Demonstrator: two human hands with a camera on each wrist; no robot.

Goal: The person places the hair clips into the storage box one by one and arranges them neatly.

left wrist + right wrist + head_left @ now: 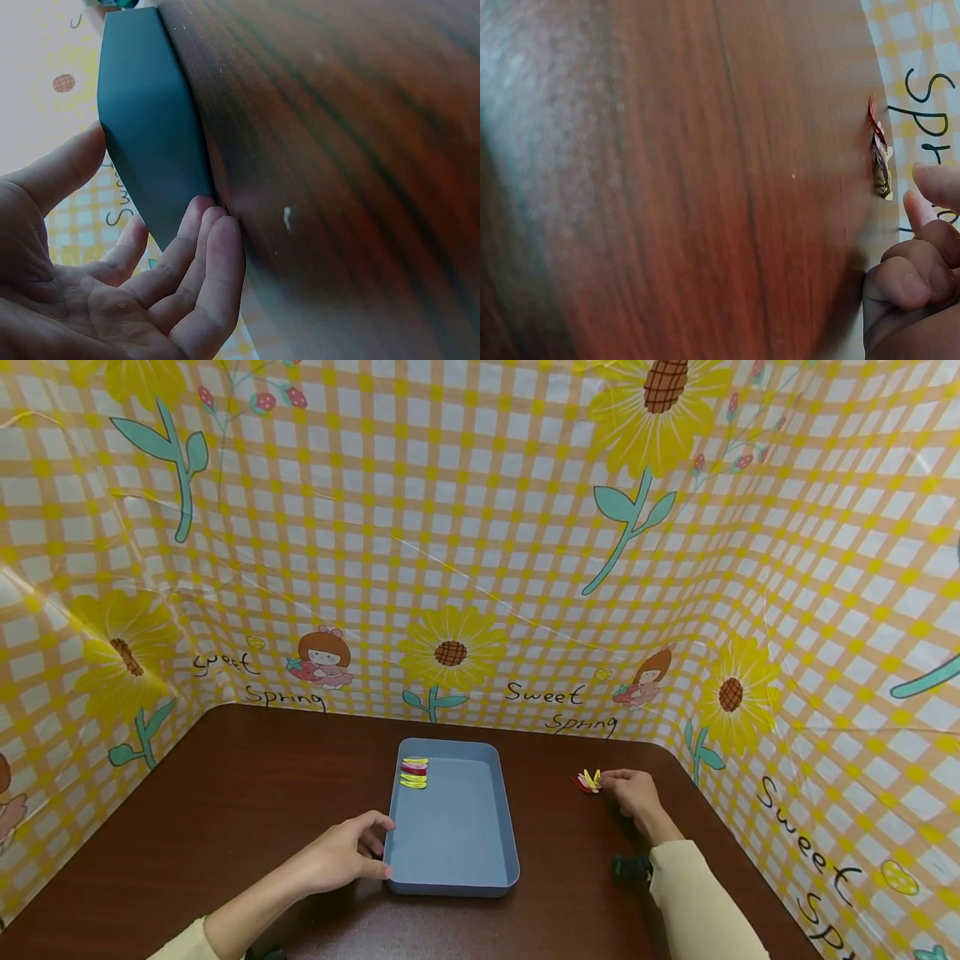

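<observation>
A blue-grey rectangular tray [450, 843] lies on the dark wooden table. Several snap hair clips [414, 774], yellow, pink and red, are lined up in a column at its far left corner. My left hand [347, 852] is at the tray's near left side; in the left wrist view its thumb and fingertips rest loosely against the tray wall [146, 97]. To the right of the tray is a small pile of red, pink and yellow hair clips [588, 781]. My right hand [633, 793] reaches to this pile, fingertips right at its edge. In the right wrist view, thumb and index finger are slightly apart beside the clips [880, 154].
The dark brown table [300, 760] runs back to a checked cloth [480, 568] with sunflowers, which rises behind and on both sides. A dark wrist strap [630, 868] shows at the right wrist.
</observation>
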